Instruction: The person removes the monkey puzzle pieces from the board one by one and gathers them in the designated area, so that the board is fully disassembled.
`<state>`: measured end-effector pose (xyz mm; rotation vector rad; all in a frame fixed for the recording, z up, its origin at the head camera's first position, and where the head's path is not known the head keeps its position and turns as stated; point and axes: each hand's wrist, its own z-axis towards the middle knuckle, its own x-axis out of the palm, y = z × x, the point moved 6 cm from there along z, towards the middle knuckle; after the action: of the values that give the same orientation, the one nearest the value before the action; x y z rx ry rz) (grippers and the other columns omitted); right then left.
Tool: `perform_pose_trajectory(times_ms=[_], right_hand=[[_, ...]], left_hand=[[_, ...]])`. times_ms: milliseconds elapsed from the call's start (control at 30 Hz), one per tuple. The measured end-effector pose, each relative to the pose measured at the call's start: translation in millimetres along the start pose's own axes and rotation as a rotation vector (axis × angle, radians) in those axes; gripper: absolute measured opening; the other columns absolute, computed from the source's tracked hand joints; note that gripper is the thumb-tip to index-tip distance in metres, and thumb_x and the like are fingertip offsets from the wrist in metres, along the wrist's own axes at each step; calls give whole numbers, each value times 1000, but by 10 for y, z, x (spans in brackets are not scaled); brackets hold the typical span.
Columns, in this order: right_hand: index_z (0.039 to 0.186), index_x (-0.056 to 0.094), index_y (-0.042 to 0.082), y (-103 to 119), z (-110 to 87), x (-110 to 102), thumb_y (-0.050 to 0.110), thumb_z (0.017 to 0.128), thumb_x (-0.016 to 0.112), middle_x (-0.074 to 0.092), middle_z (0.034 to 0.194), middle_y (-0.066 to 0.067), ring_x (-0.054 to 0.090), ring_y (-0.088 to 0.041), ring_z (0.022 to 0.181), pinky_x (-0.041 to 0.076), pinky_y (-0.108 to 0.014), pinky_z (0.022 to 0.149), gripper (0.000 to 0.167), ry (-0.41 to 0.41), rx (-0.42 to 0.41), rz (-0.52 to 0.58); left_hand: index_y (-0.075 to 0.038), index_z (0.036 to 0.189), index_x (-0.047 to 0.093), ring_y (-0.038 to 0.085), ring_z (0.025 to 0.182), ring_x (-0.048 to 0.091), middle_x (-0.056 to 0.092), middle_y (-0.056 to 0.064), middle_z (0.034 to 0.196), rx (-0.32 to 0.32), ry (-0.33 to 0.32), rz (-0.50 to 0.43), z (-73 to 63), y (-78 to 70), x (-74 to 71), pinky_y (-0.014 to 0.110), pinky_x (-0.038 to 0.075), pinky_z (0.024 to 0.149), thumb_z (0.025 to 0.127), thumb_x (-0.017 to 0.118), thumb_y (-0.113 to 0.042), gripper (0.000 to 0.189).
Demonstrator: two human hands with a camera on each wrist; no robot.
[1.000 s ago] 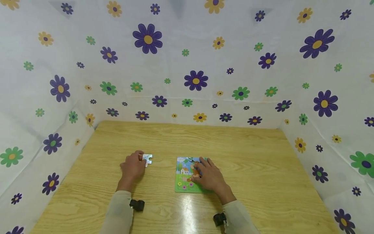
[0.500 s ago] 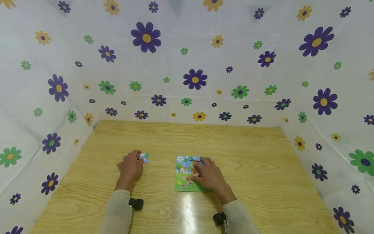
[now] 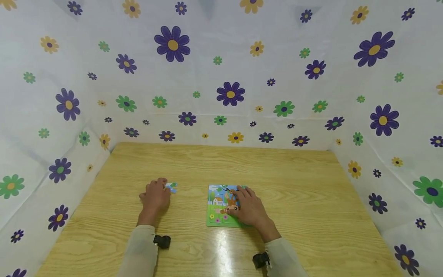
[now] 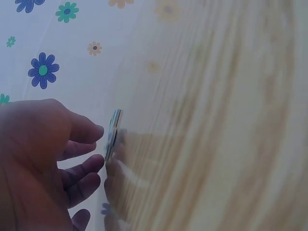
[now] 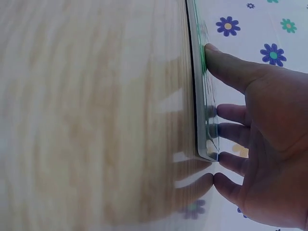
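Note:
On the left of the table, a small blue and green jigsaw piece lies beside the fingers of my left hand. The left wrist view shows that piece edge-on, low on the tabletop, with the thumb and fingertips close to it and loosely bent. My right hand rests its fingertips on a square jigsaw board with a house, flowers and a brown cartoon animal. The hand covers the board's right side. From the right wrist, the thumb and fingers appear spread along the board's top.
Both things lie on a wood-grain table. White cloth with printed flowers encloses the table at the back and both sides. Black wrist cameras are strapped over the sleeves.
The jigsaw piece has shifted slightly left with my left hand, and its pale glare has given way to blue and green. My right fingers have shifted, uncovering more of the cartoon animal's face.

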<state>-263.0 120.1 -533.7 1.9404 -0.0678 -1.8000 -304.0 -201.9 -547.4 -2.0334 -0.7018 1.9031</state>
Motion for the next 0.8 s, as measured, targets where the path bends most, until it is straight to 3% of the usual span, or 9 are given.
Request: perform_pose_trajectory(times_ms=[300,500,800], right_hand=[[139,53,15,-14,4,19,49,83,71,38,151,-15,34,-40,140,39,-62,100,68,0,30,0],[139,54,17,-17,-21,-5,50,82,72,36,149,-20,37,-42,136,42,-59,96,67,-20,57,6],[141,51,21,-25,-30,16,52,83,69,37,149,-19,38,-42,136,41,-60,97,68,-8,58,-38]], left_hand=[[-11,136,47,37,115,46,52,14,126,44,-44,-56,-70,-247,42,64,30,92,97,49,-29,43],[-13,130,54,34,112,48,57,11,117,108,-64,-68,-136,-497,173,59,32,87,95,55,-32,39],[-18,121,61,30,107,51,59,5,110,187,-55,1,-209,-817,424,59,35,86,93,58,-34,32]])
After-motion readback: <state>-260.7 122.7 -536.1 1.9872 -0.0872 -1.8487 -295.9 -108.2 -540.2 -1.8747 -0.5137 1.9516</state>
